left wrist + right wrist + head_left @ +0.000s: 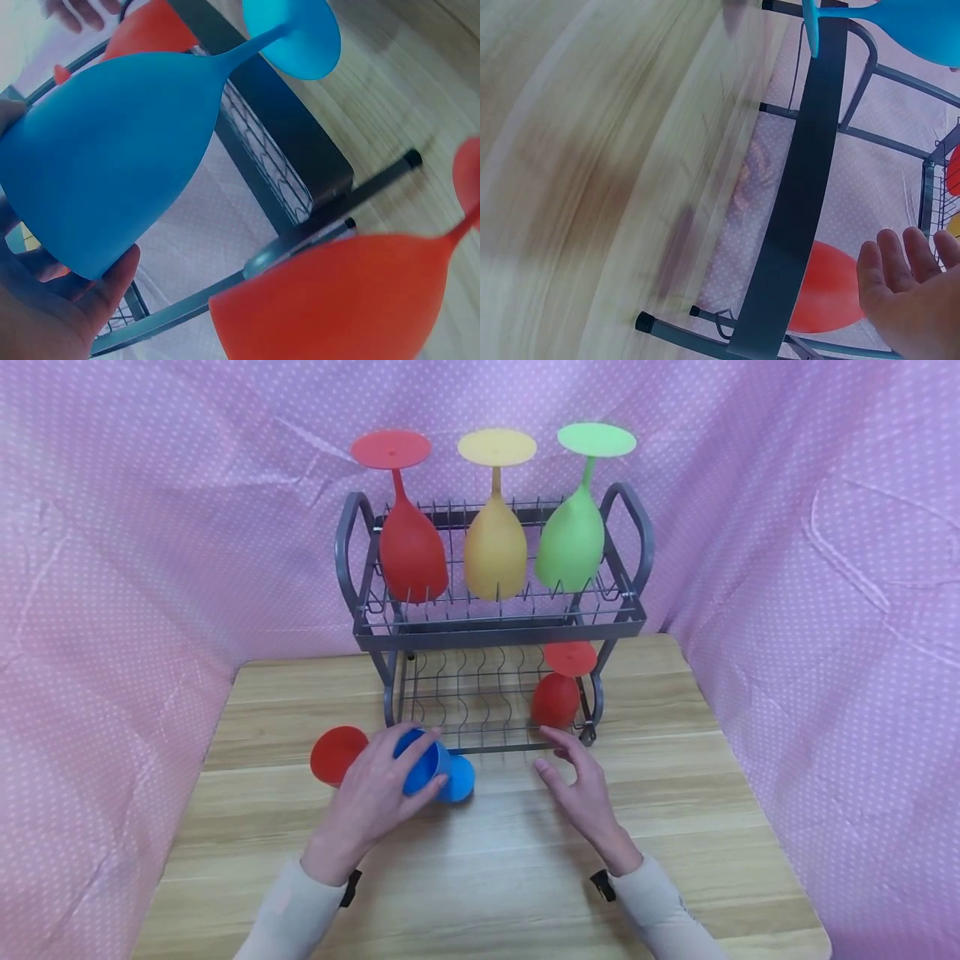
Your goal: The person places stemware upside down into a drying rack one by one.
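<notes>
My left hand (369,793) grips a blue plastic wine glass (459,781) around its bowl near the rim. The glass is tilted, its mouth toward me and its round foot to the lower right, in front of the lower rack shelf. In the left wrist view, thumb and fingers wrap the rim end of the blue bowl (120,142). Beside that hand, a red wine glass (337,755) stands mouth up on the table. My right hand (590,797) holds nothing, fingers apart, just in front of another red wine glass (556,700) set upside down on the lower shelf.
A dark two-tier dish rack (498,633) stands at the back of the wooden table (480,885). Red (412,556), yellow (495,552) and green (572,543) wine glasses sit upside down on its top tier. Pink dotted cloth (150,527) surrounds the table.
</notes>
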Tool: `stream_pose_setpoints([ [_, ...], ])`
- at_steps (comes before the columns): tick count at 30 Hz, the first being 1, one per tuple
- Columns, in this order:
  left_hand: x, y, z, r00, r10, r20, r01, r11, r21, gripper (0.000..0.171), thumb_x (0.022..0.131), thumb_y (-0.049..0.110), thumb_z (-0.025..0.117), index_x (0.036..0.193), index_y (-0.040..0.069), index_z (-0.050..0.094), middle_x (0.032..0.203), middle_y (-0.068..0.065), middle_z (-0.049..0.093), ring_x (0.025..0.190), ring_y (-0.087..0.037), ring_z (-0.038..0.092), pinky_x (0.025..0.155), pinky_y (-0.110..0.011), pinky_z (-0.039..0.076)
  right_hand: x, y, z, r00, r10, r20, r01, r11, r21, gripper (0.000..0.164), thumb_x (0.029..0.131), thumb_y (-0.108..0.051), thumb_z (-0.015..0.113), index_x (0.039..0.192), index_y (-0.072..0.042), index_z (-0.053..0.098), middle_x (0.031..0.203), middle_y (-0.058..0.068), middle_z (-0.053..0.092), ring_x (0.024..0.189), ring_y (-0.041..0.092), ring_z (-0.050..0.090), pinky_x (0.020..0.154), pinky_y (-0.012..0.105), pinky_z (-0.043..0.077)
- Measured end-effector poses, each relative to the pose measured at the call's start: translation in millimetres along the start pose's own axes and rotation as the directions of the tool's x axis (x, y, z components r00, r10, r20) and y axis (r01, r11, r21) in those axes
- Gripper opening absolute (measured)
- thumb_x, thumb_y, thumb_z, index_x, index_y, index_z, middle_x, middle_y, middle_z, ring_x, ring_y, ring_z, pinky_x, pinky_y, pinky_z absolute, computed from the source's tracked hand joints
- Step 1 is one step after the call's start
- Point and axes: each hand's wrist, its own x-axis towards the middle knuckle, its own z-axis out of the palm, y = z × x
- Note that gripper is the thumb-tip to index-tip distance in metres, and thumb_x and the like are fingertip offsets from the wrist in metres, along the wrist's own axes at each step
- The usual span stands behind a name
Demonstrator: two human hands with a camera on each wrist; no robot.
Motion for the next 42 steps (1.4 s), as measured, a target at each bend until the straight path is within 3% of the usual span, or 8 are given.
stream_pose_setpoints([
  [6,-5.4,7.8,-2.0,0.991,-0.133,-0.024,0.129,0.983,-0.132,0.066,0.087,0.042,0.081,0.146,0.022,0.059,0.145,-0.016,0.054,0.129,-0.04,0.054,0.08,-0.057,0.061,0.5,-2.8,-1.1,0.999,0.004,0.039,-0.005,1.0,0.023,0.048,0.099,-0.018,0.071,0.145,-0.014,0.058,0.146,0.004,0.06,0.132,0.025,0.056,0.107,0.039,0.05],
  [12,-9.9,9.5,-1.3,0.96,-0.277,-0.035,0.254,0.918,-0.304,0.062,0.089,0.036,0.078,0.146,0.023,0.058,0.149,-0.011,0.051,0.131,-0.039,0.052,0.081,-0.062,0.06,0.2,-8.5,-0.5,0.998,0.002,0.056,-0.003,1.0,0.024,0.049,0.1,-0.017,0.069,0.147,-0.014,0.056,0.149,0.003,0.058,0.134,0.025,0.055,0.107,0.047,0.05],
  [19,-13.2,8.5,8.5,0.907,-0.411,-0.09,0.313,0.803,-0.507,0.06,0.088,0.03,0.077,0.144,0.019,0.06,0.15,-0.008,0.052,0.135,-0.035,0.048,0.086,-0.064,0.057,1.3,-12.6,0.2,0.999,-0.008,0.051,0.006,0.999,0.04,0.05,0.098,-0.012,0.069,0.147,-0.014,0.056,0.149,0.002,0.057,0.136,0.023,0.054,0.107,0.054,0.049],
  [23,-13.2,8.0,16.0,0.876,-0.47,-0.105,0.321,0.733,-0.6,0.056,0.09,0.027,0.074,0.143,0.015,0.06,0.15,-0.01,0.053,0.137,-0.033,0.047,0.089,-0.065,0.056,1.6,-14.7,0.4,0.999,0.001,0.05,-0.003,0.999,0.046,0.052,0.097,-0.011,0.07,0.147,-0.016,0.056,0.15,0.001,0.057,0.136,0.025,0.054,0.108,0.048,0.05],
  [25,-13.8,7.9,19.7,0.86,-0.502,-0.095,0.33,0.687,-0.647,0.055,0.092,0.027,0.073,0.144,0.015,0.06,0.151,-0.01,0.051,0.138,-0.033,0.045,0.091,-0.065,0.055,1.9,-15.9,0.7,0.999,-0.001,0.046,-0.002,0.999,0.055,0.052,0.097,-0.011,0.07,0.147,-0.016,0.056,0.15,0.001,0.057,0.136,0.028,0.054,0.108,0.047,0.049],
  [32,-13.9,12.0,29.6,0.799,-0.6,-0.045,0.336,0.507,-0.794,0.052,0.098,0.024,0.068,0.148,0.017,0.055,0.15,-0.002,0.05,0.138,-0.029,0.045,0.101,-0.061,0.051,2.9,-18.0,2.2,0.998,0.036,0.042,-0.04,0.992,0.118,0.055,0.099,-0.015,0.068,0.151,-0.015,0.051,0.153,0.003,0.054,0.137,0.032,0.052,0.11,0.028,0.045],
  [38,-12.7,18.0,36.3,0.77,-0.638,-0.028,0.326,0.431,-0.842,0.053,0.101,0.023,0.062,0.152,0.016,0.048,0.154,-0.004,0.046,0.139,-0.029,0.044,0.101,-0.034,0.051,3.5,-18.6,5.9,0.995,0.082,0.056,-0.092,0.972,0.217,0.057,0.1,-0.015,0.067,0.153,-0.013,0.046,0.155,0.01,0.05,0.141,0.037,0.048,0.115,0.058,0.04],
  [42,-11.3,21.3,42.9,0.755,-0.655,-0.025,0.318,0.399,-0.86,0.054,0.102,0.023,0.06,0.152,0.013,0.045,0.155,-0.006,0.044,0.14,-0.031,0.041,0.093,-0.024,0.052,2.9,-19.0,7.8,0.99,0.128,0.067,-0.141,0.951,0.274,0.062,0.101,-0.015,0.066,0.156,-0.008,0.039,0.157,0.014,0.046,0.143,0.031,0.047,0.116,0.053,0.037],
])
